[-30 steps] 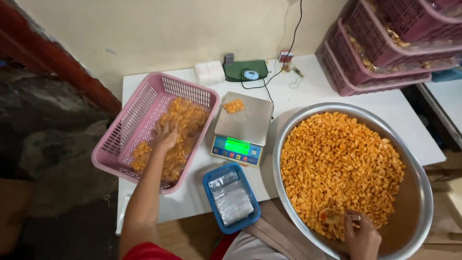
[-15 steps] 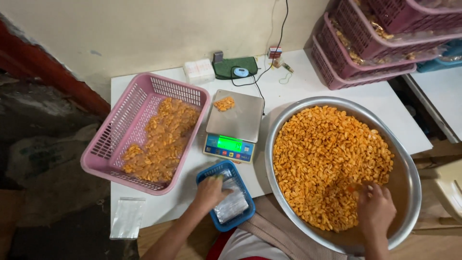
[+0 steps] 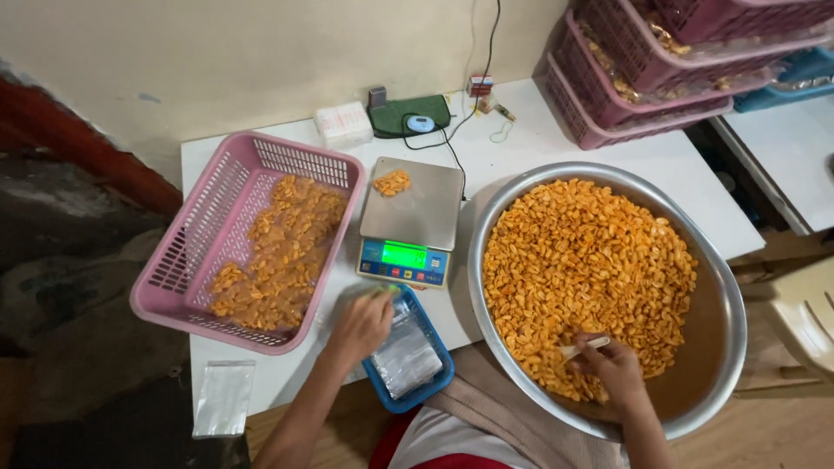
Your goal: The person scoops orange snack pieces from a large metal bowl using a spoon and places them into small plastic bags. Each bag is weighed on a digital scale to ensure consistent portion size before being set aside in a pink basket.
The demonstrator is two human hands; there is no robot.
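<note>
A: Fingers of our left hand (image 3: pixel 360 328) close lightly on the top of a stack of clear plastic bags (image 3: pixel 405 356) in the small blue tray (image 3: pixel 434 386), lower centre of the frame. We cannot tell whether a single bag is already pinched free.

B: Noted. Our right hand (image 3: pixel 612 372) grips a small pale scoop (image 3: pixel 584 349), curled around its handle, at the near edge of the snack heap in the big steel basin (image 3: pixel 721 287), lower right.

A: Handling of the bags: we judge them very light, limp and slick, prone to cling together. Best taken by one corner or the open edge, thumb sliding the top sheet off.

B: The orange snacks (image 3: pixel 591 260) look dry, light and brittle; scoop shallowly, do not press.

A: Surroundings: digital scale (image 3: pixel 413 221) at centre, a little pile of snacks on its pan, green display lit. Pink basket (image 3: pixel 187 260) at left holds filled packets. One loose bag (image 3: pixel 224 398) lies at the table's lower left corner, well apart from the tray.

B: Stacked pink crates (image 3: pixel 625 113) upper right.
</note>
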